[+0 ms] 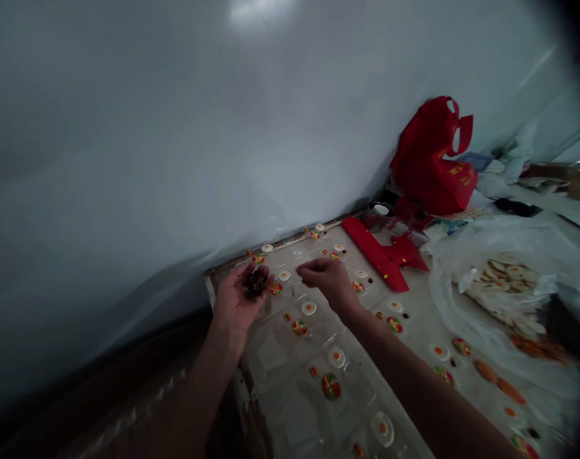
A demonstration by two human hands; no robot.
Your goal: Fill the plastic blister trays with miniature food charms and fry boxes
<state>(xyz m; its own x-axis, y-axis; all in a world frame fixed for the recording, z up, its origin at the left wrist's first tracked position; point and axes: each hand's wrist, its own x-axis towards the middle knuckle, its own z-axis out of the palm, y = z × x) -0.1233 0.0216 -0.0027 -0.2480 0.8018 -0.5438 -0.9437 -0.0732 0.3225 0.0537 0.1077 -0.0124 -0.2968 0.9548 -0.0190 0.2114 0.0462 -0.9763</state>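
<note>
My left hand (pixel 233 301) is palm up and cupped around a heap of small dark brown pieces (pixel 255 284), over the far left corner of the table. To its right, my right hand (pixel 324 278) hovers above the table with thumb and fingers pinched; whatever is between the fingertips is too small to make out. Around both hands lie spaced groups of miniatures: white fried-egg shapes (pixel 308 308), round red, green and yellow pizza-like discs (pixel 300 328) and tiny burger-like pieces (pixel 287 317). Some groups on the right also have a small dark piece (pixel 405 315).
A red cloth bag (pixel 433 159) stands against the wall. Before it lies a flat red strip (pixel 373 252). At right, an open clear plastic bag (pixel 443 280) holds many egg pieces (pixel 510 274). Two orange-brown ovals (pixel 511 391) lie nearby. The table's worn edge (pixel 252 408) runs along the left.
</note>
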